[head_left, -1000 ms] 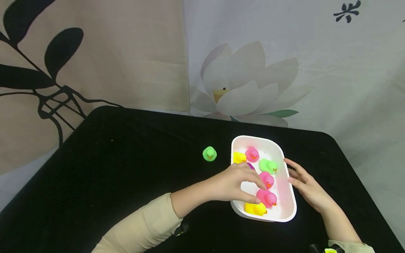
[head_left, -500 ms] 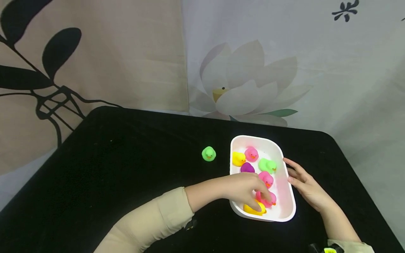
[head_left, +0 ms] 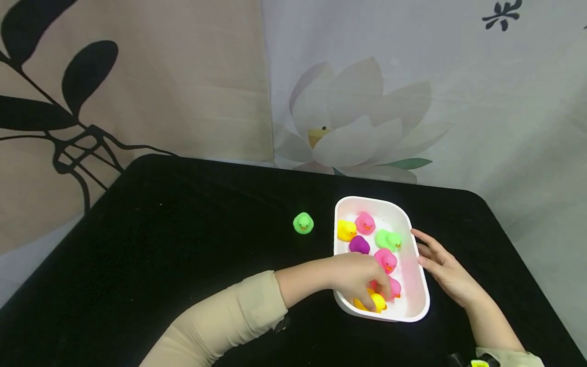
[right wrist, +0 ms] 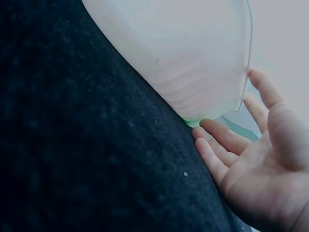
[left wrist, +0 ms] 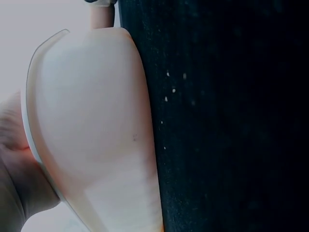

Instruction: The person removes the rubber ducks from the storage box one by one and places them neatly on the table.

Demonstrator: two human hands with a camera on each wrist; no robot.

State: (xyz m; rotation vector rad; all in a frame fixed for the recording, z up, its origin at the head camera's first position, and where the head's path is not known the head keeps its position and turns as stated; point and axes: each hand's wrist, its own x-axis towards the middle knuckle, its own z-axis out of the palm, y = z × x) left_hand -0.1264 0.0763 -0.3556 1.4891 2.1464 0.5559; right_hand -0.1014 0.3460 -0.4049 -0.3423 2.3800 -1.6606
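Note:
My left hand [head_left: 359, 278] reaches down into a white tray [head_left: 419, 285]. Its thumb crosses a yellow rubber duck [head_left: 379, 303], and its curled fingers lie on that duck's far side, seeming to pinch it. Those fingers partly cover a pink rubber duck [head_left: 395, 289] just behind. In the left wrist view, the tray's outer wall [left wrist: 96, 111] hides most of the left hand [left wrist: 29, 179]. My right hand [head_left: 447, 270] rests against the tray's right side. The right wrist view shows the right hand's [right wrist: 260, 159] spread fingers, one tip at the rim.
Also in the tray are another yellow duck [head_left: 346, 230], a purple duck [head_left: 359, 244], a green duck [head_left: 388, 240] and two more pink ducks, one at the far end [head_left: 365, 223]. A green duck [head_left: 303, 223] stands outside, left of the tray, on the black tablecloth [head_left: 206, 229].
My left hand has moved down and slightly right into the tray's near end, its fingers curling in. The purple duck has come into fuller view. The right hand and tray stay put.

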